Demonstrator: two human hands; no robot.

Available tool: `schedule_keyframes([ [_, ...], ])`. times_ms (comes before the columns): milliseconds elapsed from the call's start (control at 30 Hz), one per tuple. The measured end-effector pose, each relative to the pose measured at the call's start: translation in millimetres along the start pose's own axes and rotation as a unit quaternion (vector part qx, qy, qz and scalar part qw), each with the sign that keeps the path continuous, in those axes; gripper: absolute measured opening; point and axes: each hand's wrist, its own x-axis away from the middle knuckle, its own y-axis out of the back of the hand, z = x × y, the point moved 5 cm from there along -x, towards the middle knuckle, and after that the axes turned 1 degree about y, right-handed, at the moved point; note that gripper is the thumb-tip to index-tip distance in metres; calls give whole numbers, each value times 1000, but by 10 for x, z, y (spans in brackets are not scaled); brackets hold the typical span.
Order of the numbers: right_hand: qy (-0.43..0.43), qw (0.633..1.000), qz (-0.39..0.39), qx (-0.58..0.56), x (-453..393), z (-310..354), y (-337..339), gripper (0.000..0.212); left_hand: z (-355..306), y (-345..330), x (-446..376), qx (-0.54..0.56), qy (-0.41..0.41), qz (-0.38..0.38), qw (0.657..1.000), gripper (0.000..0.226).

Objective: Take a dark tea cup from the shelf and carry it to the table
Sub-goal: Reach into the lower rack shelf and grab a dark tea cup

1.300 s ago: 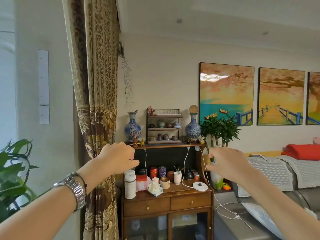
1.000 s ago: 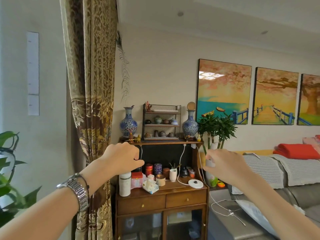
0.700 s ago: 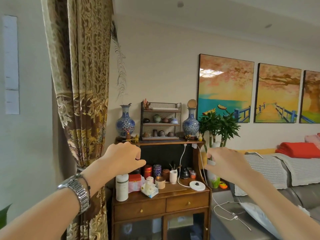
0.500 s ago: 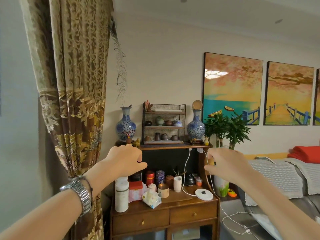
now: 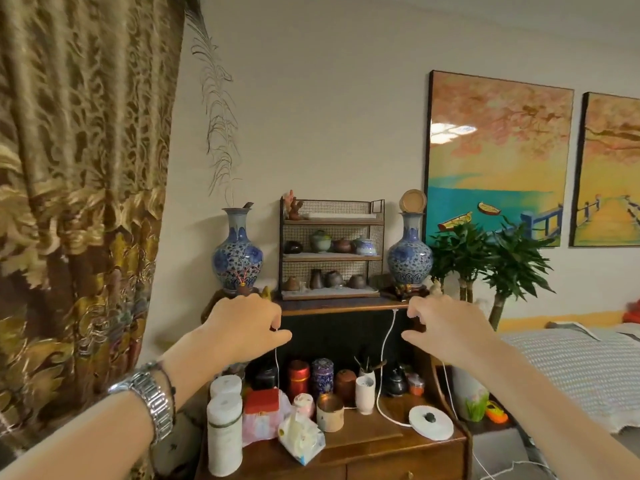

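Note:
A small wire shelf point(image 5: 332, 257) stands on top of a wooden cabinet point(image 5: 341, 309) against the wall. Its bottom tier holds several dark tea cups point(image 5: 335, 279); the middle tier has a dark bowl point(image 5: 293, 247), a green lidded cup and a small teapot. My left hand point(image 5: 244, 327), with a metal watch on the wrist, hovers below and left of the shelf, fingers loosely curled and empty. My right hand point(image 5: 446, 329) hovers below and right of it, fingers loosely spread and empty. Neither hand touches the shelf.
Two blue-and-white vases point(image 5: 238, 257) point(image 5: 409, 257) flank the shelf. Tins, jars, paper rolls and a white cable crowd the cabinet's lower surface point(image 5: 367, 434). A patterned curtain point(image 5: 79, 188) hangs at left, potted plants point(image 5: 491, 261) and a sofa point(image 5: 585, 362) are at right.
The view has closed in on the cabinet and shelf, which look larger and more central. Both hands stay raised in front of me, empty.

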Motion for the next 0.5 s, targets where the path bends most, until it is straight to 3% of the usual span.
schedule_keyframes([
  [500,0,999,-1,-41,-1961,-24,-1322,29,575,-981,-2135,1,-16,17,1000,33],
])
